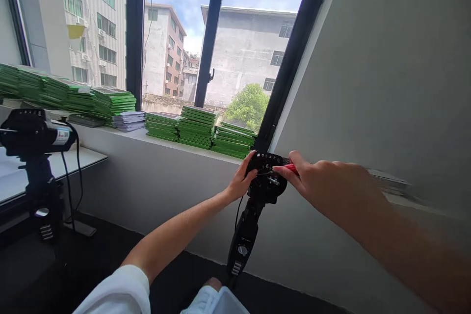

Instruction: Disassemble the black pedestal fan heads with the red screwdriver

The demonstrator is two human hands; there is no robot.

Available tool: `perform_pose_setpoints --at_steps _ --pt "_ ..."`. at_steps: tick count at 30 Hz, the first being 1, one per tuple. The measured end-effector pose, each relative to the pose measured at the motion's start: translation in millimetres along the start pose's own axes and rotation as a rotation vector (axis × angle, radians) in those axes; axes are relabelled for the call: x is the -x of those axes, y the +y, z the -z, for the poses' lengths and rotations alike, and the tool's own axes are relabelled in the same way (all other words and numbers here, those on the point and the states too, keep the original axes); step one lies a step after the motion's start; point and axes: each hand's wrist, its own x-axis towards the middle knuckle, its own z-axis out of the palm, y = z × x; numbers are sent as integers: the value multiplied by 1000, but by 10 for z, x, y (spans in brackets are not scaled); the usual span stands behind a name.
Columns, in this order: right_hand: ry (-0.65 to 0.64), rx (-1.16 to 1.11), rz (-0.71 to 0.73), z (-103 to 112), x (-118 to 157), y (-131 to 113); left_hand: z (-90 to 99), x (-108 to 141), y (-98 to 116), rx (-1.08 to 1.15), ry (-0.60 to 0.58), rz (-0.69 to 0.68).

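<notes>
A black stand fan without blades or guard stands before me, its motor head level with the windowsill and a metal shaft sticking out of its front. My left hand grips the left side of this head, thumb at the front and fingers around the back. In my right hand, closed, is a red-handled screwdriver. Its thin shank points left across the front of the head; where the tip touches, I cannot make out. Below, the fan's column carries a round silver knob and several buttons.
Stacks of green booklets line the windowsill, with white booklets among them. Another black fan unit stands at the left by a white table, cables hanging. A grey wall rises at the right.
</notes>
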Motion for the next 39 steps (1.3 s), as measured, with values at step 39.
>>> perform_pose_setpoints --at_steps 39 --pt "-109 -123 41 60 57 -52 43 107 40 117 5 1"
